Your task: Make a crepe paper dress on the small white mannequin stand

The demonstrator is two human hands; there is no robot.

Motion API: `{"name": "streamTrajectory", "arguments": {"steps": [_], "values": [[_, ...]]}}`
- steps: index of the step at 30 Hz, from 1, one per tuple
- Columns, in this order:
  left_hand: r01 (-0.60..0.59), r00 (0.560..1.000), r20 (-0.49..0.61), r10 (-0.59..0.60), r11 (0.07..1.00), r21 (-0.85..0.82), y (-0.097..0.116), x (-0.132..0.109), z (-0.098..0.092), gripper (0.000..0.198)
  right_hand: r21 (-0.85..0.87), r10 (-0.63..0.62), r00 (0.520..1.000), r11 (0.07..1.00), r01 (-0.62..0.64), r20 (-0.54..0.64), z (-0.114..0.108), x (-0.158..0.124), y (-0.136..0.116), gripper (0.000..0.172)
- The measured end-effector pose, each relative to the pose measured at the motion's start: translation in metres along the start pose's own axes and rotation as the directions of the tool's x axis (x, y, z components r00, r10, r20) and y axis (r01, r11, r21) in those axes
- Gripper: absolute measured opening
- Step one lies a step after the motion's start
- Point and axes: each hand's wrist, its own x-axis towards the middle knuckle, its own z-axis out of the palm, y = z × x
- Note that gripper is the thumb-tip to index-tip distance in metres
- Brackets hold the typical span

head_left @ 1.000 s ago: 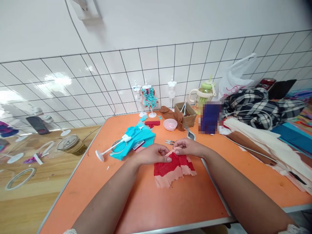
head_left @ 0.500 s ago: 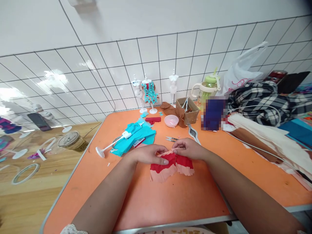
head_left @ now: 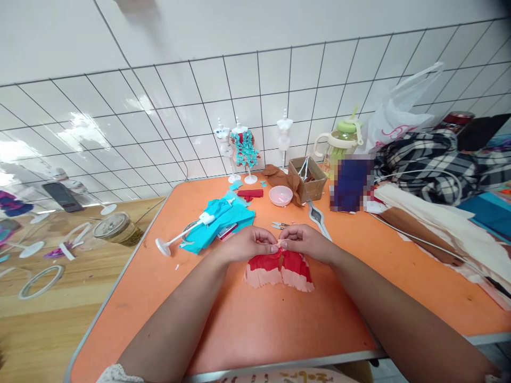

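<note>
In the head view, a small piece of red and pink crepe paper [head_left: 263,275] hangs down over the orange table, red layered on pink with a ragged lower edge. A narrow split runs down its middle. My left hand [head_left: 253,244] pinches the top edge just left of the split. Close beside it, my right hand [head_left: 302,243] is closed on the same edge from the right. The fingertips of both hands nearly meet. Just behind the hands lies a pair of thread snips [head_left: 278,225], partly covered by my right hand.
Turquoise crepe paper [head_left: 215,215] lies at left with a toppled white stand [head_left: 175,239]. Behind are a pink bowl [head_left: 280,197], a cardboard box [head_left: 309,181], a dressed mini mannequin [head_left: 245,151] and a drink bottle [head_left: 343,141]. Paper sheets [head_left: 431,213] and plaid cloth [head_left: 419,154] fill the right.
My hands have drawn closer together, fingertips now meeting at the paper's top edge. My left thumb has moved up off the red area, and the paper has shifted slightly left.
</note>
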Motion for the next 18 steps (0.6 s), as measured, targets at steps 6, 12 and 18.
{"name": "streamTrajectory", "arguments": {"steps": [6, 12, 18], "values": [[0.016, 0.999, -0.04, -0.013, 0.996, 0.083, -0.006, 0.004, -0.002, 0.038, -0.187, -0.056, 0.994, 0.982, 0.038, -0.091, -0.001, 0.001, -0.002, 0.024], [0.071, 0.991, -0.134, -0.021, 0.921, 0.383, -0.031, 0.015, -0.002, 0.033, -0.684, -0.188, 0.947, 0.728, -0.044, -0.261, -0.014, 0.006, 0.008, 0.024], [-0.062, 0.912, -0.317, 0.26, 0.852, 0.52, -0.05, 0.026, -0.006, 0.045, -0.897, -0.231, 0.966, 0.442, 0.002, -0.111, -0.013, 0.015, 0.018, 0.022]]}}
